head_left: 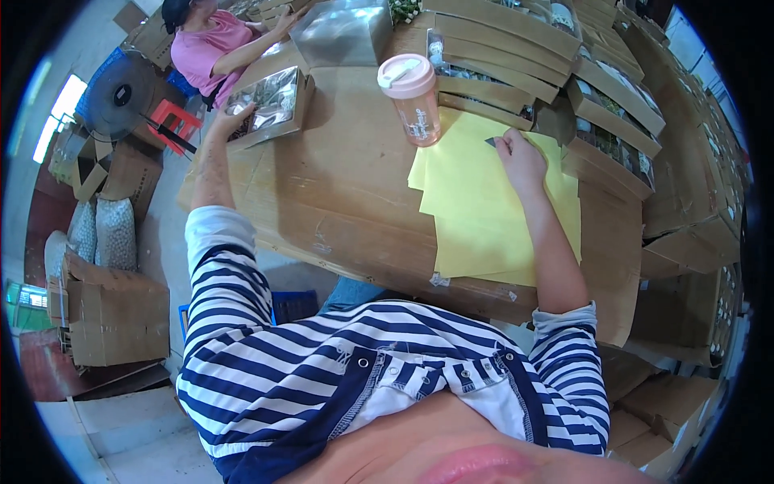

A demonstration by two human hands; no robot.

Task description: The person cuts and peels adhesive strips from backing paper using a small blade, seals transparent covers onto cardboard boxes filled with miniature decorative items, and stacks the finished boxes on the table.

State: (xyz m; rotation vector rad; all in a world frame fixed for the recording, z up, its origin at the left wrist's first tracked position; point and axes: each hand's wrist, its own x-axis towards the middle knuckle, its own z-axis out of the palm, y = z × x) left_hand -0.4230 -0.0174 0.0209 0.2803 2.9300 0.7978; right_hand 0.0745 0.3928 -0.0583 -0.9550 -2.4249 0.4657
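My left hand (231, 121) is at the far left of the table, closed on the near-left edge of a shallow cardboard box (300, 105). Greenish and dark contents (274, 97) show under the box's shiny clear top; what they are is too small to tell. On the right, my right hand (520, 160) is closed above a spread of yellow paper sheets (484, 214). A small dark pointed piece (490, 142) sticks out from its fingertips, its kind unclear.
A pink-lidded tumbler (415, 101) stands by the sheets' far-left corner. Stacked cardboard trays (500, 60) rise behind and to the right (613, 121). A shiny clear-sided box (343, 32) sits at the back. Beyond it, a person in pink (214, 44) works. A fan (121, 95) stands left.
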